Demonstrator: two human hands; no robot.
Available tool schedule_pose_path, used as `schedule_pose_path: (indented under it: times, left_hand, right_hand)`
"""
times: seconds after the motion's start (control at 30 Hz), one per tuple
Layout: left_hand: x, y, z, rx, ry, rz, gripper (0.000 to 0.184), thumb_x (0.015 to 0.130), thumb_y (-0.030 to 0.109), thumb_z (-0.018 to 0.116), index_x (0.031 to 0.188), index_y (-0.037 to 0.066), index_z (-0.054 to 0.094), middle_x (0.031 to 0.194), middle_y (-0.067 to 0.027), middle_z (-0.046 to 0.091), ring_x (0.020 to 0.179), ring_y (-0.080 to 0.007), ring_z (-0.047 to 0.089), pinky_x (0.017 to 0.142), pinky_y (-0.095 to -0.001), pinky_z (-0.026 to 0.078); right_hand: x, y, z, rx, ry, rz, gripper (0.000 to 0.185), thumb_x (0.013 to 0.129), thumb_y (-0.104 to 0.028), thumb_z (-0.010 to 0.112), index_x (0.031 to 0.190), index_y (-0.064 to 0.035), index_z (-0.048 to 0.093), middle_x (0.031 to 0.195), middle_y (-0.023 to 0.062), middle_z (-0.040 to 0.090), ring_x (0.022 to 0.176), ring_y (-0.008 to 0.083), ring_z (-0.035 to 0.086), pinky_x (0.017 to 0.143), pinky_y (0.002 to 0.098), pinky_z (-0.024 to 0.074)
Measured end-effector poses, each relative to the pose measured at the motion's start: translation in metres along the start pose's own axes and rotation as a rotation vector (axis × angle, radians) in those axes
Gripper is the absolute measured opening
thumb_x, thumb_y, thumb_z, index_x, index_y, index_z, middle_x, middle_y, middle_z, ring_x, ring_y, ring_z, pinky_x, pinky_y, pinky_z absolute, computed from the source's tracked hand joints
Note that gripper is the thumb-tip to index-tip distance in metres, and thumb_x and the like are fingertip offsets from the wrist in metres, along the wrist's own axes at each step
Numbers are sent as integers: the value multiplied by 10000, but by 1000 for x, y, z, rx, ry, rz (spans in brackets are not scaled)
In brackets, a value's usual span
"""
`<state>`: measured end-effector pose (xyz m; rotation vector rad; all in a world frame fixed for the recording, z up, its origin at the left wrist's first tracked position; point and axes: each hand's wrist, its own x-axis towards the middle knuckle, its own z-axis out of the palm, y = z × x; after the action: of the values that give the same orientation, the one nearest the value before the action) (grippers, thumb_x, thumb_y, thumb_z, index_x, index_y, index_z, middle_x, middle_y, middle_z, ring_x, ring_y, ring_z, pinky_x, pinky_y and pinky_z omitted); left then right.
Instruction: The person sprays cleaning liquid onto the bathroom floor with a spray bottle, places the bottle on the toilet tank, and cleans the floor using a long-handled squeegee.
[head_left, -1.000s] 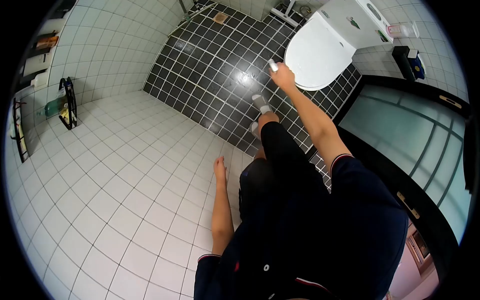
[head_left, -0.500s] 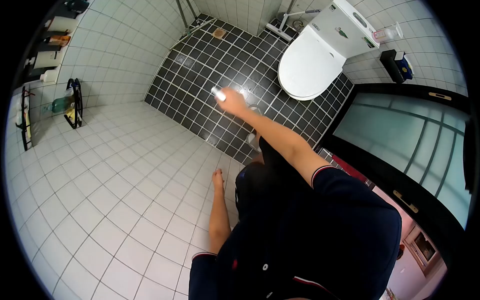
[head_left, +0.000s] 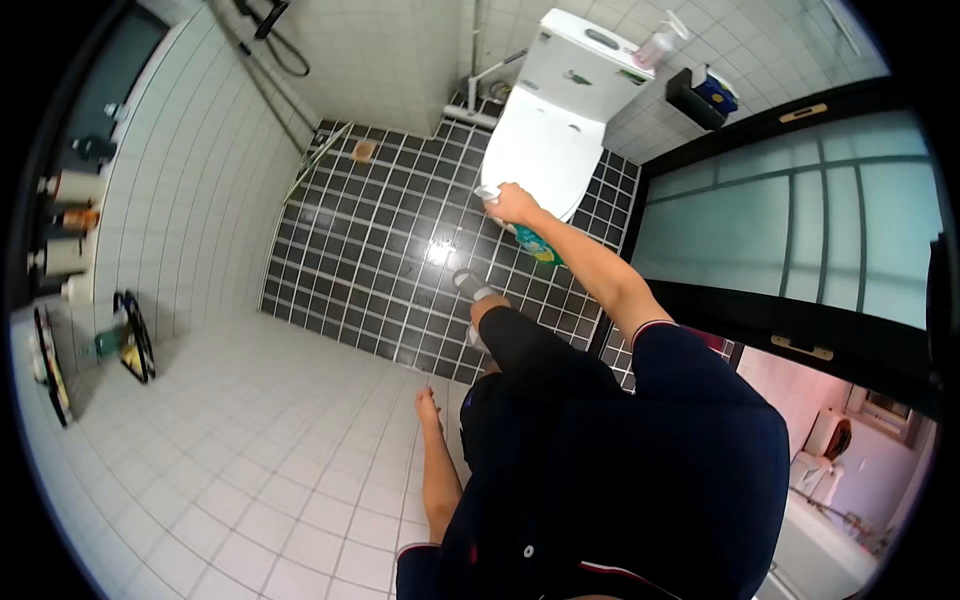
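Note:
My right hand point(head_left: 515, 205) is wrapped round the neck of a spray bottle. The white trigger head of the spray bottle point(head_left: 488, 194) sticks out to the left of the fingers, and its green body with a yellow and blue label shows below the hand. Behind the hand and bottle is the white toilet point(head_left: 548, 150), its lid down; the bottle overlaps the front rim in this view, and I cannot tell whether it touches. My left hand point(head_left: 428, 405) hangs beside my leg near the pale tiled wall, loosely open with nothing visible in it.
A pump bottle point(head_left: 656, 48) stands on the toilet tank, beside a black wall holder point(head_left: 695, 100). Black floor tiles point(head_left: 370, 250) look wet in places. Wall racks point(head_left: 135, 340) and several bottles line the left. A frosted glass door point(head_left: 750, 230) is at right.
My right hand has moved right with the spray bottle, from over the floor to the toilet's front. The view has turned, and one foot has stepped forward.

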<state>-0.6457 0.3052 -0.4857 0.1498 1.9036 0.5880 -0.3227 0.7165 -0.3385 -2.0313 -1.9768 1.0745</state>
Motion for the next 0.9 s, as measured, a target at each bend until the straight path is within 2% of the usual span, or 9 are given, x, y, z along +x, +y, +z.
schedule_pose_path:
  times: [0.13, 0.2, 0.3, 0.37, 0.4, 0.47, 0.53, 0.77, 0.9]
  left_hand:
    - [5, -3, 9, 46, -27, -18, 361, 821, 373, 555, 989, 57, 608, 946, -65, 596, 860, -196, 528, 674, -371, 458]
    - [11, 3, 14, 69, -43, -12, 376, 824, 376, 550, 1006, 52, 606, 980, -74, 603, 891, -212, 536, 687, -378, 460]
    - [14, 11, 8, 126, -28, -75, 373, 825, 375, 551, 1007, 52, 601, 1010, -78, 610, 920, -216, 542, 691, -373, 460]
    - [21, 12, 4, 189, -60, -164, 440, 835, 377, 535, 1143, 64, 566, 1098, -84, 591, 957, -221, 510, 778, -410, 452]
    - [21, 16, 3, 195, -56, -169, 440, 835, 377, 535, 1143, 64, 566, 1098, -84, 591, 957, -221, 510, 778, -410, 452]
    - [22, 39, 3, 258, -82, -213, 438, 836, 382, 540, 1133, 62, 569, 1074, -80, 602, 928, -210, 519, 766, -397, 454]
    - [34, 51, 5, 279, -82, -199, 434, 836, 381, 541, 1130, 62, 573, 1065, -76, 606, 913, -209, 524, 765, -394, 454]
    - [69, 69, 14, 364, -154, -179, 423, 826, 365, 558, 1123, 66, 585, 1042, -61, 622, 907, -182, 534, 721, -370, 458]
    - [80, 93, 22, 323, -158, -172, 404, 827, 344, 555, 1123, 71, 587, 1051, -63, 625, 939, -187, 534, 738, -372, 455]
  right_hand:
    - [51, 41, -27, 401, 130, -14, 544, 753, -453, 679, 935, 57, 634, 672, 142, 669, 652, 247, 677, 673, 367, 531]
    - [119, 77, -50, 421, 426, 172, 761, 724, -530, 705, 1121, 96, 536, 754, 174, 678, 796, 279, 677, 774, 385, 513]
    - [161, 76, -165, 603, 611, 148, 685, 692, -605, 703, 1053, -26, 641, 963, 153, 670, 957, 244, 633, 829, 378, 486]
    - [196, 84, -228, 625, 904, 83, 585, 710, -583, 702, 970, -60, 677, 907, 107, 676, 864, 223, 636, 765, 359, 491]
    - [234, 111, -262, 582, 985, 244, 647, 672, -586, 731, 1006, -37, 659, 951, 117, 673, 889, 242, 637, 779, 366, 492]
    - [251, 112, -319, 766, 1016, -40, 597, 706, -546, 722, 993, -26, 661, 900, 101, 673, 839, 201, 626, 739, 327, 488]
    - [276, 122, -359, 628, 1116, -110, 376, 846, -382, 662, 989, -38, 614, 800, 53, 605, 741, 168, 542, 670, 320, 459]
    - [341, 141, -371, 589, 1042, -68, 330, 855, -355, 657, 942, -39, 620, 731, 41, 581, 665, 143, 522, 600, 302, 446]
    - [351, 147, -361, 610, 1182, -185, 321, 852, -354, 664, 890, -40, 615, 695, 29, 564, 631, 128, 507, 574, 297, 434]
